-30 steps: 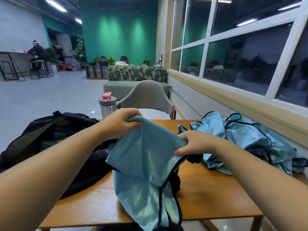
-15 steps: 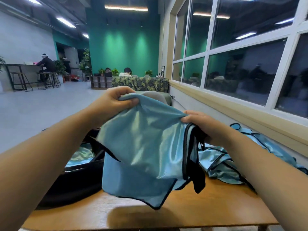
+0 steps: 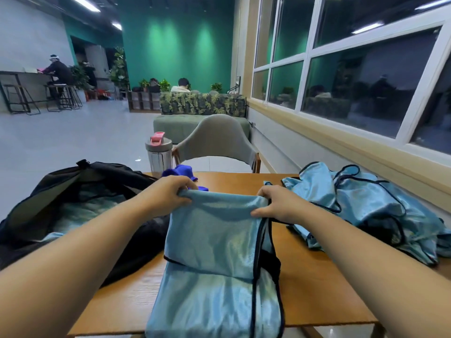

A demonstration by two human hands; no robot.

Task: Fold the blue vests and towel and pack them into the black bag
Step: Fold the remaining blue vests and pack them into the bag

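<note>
The folded shiny vest is light blue with black piping along its edges, like the heap of light-blue vests. The fabric bag is black. The crumpled towel is deep royal blue. The wooden desk is warm orange-brown. The clear bottle has a grey lid with pink clasp. The far sofa bears a green leaf pattern.
</note>
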